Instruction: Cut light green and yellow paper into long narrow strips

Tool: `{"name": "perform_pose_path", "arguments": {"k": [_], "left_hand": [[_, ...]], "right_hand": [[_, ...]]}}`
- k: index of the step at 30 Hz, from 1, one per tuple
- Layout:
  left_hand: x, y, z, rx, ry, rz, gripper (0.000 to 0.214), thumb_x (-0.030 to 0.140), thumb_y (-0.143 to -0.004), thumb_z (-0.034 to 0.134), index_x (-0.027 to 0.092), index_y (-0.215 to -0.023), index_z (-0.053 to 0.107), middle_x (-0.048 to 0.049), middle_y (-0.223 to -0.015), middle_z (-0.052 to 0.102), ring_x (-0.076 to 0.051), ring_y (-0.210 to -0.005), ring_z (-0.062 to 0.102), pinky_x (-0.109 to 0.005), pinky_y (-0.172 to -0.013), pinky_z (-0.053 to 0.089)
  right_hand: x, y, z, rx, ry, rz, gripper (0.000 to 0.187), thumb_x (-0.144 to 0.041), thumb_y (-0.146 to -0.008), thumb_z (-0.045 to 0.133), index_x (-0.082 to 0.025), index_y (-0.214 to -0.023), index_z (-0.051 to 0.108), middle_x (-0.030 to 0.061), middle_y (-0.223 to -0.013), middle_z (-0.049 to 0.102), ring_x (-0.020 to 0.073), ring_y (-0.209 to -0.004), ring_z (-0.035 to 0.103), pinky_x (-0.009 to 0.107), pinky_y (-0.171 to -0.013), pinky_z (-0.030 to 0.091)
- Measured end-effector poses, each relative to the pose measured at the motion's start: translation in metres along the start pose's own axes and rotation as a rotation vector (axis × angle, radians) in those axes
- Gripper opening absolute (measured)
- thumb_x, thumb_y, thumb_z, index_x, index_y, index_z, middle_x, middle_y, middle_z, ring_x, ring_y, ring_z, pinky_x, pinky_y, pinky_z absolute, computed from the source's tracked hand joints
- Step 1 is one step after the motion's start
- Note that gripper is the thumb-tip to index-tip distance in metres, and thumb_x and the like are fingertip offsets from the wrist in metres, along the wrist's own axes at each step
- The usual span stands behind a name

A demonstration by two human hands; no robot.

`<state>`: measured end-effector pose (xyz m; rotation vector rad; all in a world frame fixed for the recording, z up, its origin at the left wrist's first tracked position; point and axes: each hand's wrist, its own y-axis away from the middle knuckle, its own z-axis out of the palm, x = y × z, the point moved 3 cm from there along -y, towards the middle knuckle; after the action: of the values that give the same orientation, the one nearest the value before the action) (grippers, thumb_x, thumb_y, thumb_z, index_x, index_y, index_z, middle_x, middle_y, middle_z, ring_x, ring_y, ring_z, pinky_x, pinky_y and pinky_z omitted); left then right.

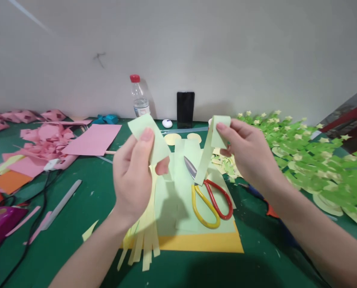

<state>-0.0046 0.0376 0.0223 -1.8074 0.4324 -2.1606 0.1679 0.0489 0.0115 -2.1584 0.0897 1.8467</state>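
Note:
My left hand [133, 176] is raised over the green table, its thumb and fingers pinched on one end of a pale green paper strip [152, 138]. My right hand [246, 154] pinches another pale green strip [210, 148] that bends over at the top and hangs down towards the table. Whether the two are one long strip I cannot tell. Under the hands lie pale green sheets [184, 200] on a yellow-orange sheet [202, 242], with several cut yellow strips [142, 244] at the front. Scissors [208, 196] with one red and one yellow handle rest on the sheets.
Pink paper sheets [91, 140] and pink scraps [46, 142] lie at the left, beside black cables [37, 216] and a magenta box [0, 222]. A heap of green paper leaves with small stars [310, 160] fills the right. A water bottle [139, 98] and a black phone [185, 109] stand against the wall.

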Motion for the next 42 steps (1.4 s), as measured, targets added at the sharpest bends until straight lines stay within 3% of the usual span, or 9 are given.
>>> {"name": "perform_pose_path", "arguments": {"k": [5,14,20,23,27,32,35,37,42], "left_hand": [[0.008,-0.006,-0.008,-0.04,-0.085,0.059,0.04,0.02,-0.085,0.044,0.02,-0.045,0.044,0.0036,-0.039,0.037,-0.011,-0.04,0.038,-0.028,-0.043,0.03],[0.009,-0.003,-0.007,-0.083,-0.086,-0.021,0.038,0.028,-0.082,0.049,0.019,-0.046,0.042,0.0043,-0.04,0.039,-0.009,-0.042,0.037,-0.025,-0.043,0.03],[0.005,0.0,-0.001,-0.247,-0.135,-0.113,0.038,0.027,-0.085,0.041,0.019,-0.048,0.043,0.0038,-0.042,0.039,-0.009,-0.042,0.038,-0.023,-0.043,0.033],[0.001,0.005,0.007,-0.453,-0.114,-0.294,0.035,0.029,-0.083,0.042,0.019,-0.049,0.042,0.0038,-0.046,0.04,-0.009,-0.041,0.039,-0.021,-0.039,0.036],[-0.004,0.022,0.019,-0.913,-0.21,-0.559,0.033,0.028,-0.081,0.043,0.02,-0.05,0.034,0.0055,-0.052,0.03,-0.009,-0.046,0.039,-0.019,-0.042,0.037],[-0.004,0.03,0.02,-1.429,-0.521,-0.432,0.04,0.022,-0.085,0.038,0.018,-0.047,0.024,0.0064,-0.044,0.027,-0.007,-0.04,0.026,-0.021,-0.041,0.024],[-0.008,0.03,0.018,-1.593,-0.517,-0.497,0.038,0.027,-0.081,0.046,0.017,-0.045,0.038,0.0048,-0.042,0.04,-0.007,-0.04,0.037,-0.02,-0.042,0.028],[-0.014,0.023,0.018,-1.44,-0.454,-0.568,0.032,0.035,-0.081,0.047,0.017,-0.054,0.049,0.0047,-0.045,0.042,-0.008,-0.043,0.039,-0.02,-0.043,0.029],[-0.026,0.001,0.014,-0.638,-0.243,-0.442,0.034,0.045,-0.087,0.032,0.019,-0.071,0.048,0.0088,-0.047,0.023,-0.009,-0.043,0.019,-0.023,-0.043,0.02]], "right_hand": [[-0.022,0.002,-0.001,0.044,-0.102,-0.156,0.018,-0.035,-0.077,0.06,-0.02,-0.067,0.056,-0.0055,-0.055,0.034,0.0056,-0.049,0.032,0.017,-0.044,0.033],[0.095,0.08,0.05,-0.533,-0.131,0.711,0.027,-0.042,-0.082,0.046,-0.018,-0.069,0.044,-0.0079,-0.044,0.041,0.004,-0.03,0.032,0.016,-0.03,0.021],[0.077,0.079,0.035,-0.917,-0.134,0.786,0.047,-0.053,-0.077,0.051,-0.008,-0.064,0.057,0.0021,-0.039,0.052,0.0053,-0.025,0.036,0.017,-0.026,0.022],[0.048,0.059,0.024,-0.799,-0.24,0.615,0.054,-0.064,-0.074,0.048,-0.01,-0.072,0.059,-0.0018,-0.047,0.052,0.0019,-0.033,0.037,0.014,-0.033,0.025],[0.025,0.036,0.014,-0.64,-0.449,0.508,0.052,-0.066,-0.066,0.054,-0.015,-0.072,0.055,-0.0058,-0.053,0.042,0.0028,-0.042,0.033,0.016,-0.039,0.026],[0.019,0.013,-0.003,-0.406,-0.495,0.369,0.03,-0.044,-0.068,0.067,-0.016,-0.077,0.059,-0.0091,-0.052,0.034,0.0012,-0.042,0.023,0.014,-0.037,0.02],[0.019,0.012,-0.009,-0.372,-0.449,0.334,0.025,-0.038,-0.069,0.068,-0.015,-0.073,0.061,-0.0104,-0.046,0.033,-0.0001,-0.037,0.021,0.014,-0.034,0.017],[0.019,0.02,-0.006,-0.408,-0.399,0.34,0.024,-0.037,-0.069,0.068,-0.014,-0.072,0.062,-0.0098,-0.044,0.037,-0.0006,-0.035,0.025,0.014,-0.032,0.018],[0.021,0.05,0.013,-0.594,-0.287,0.393,0.025,-0.037,-0.071,0.065,-0.014,-0.067,0.061,-0.0072,-0.042,0.046,0.0019,-0.031,0.038,0.015,-0.031,0.025]]}}
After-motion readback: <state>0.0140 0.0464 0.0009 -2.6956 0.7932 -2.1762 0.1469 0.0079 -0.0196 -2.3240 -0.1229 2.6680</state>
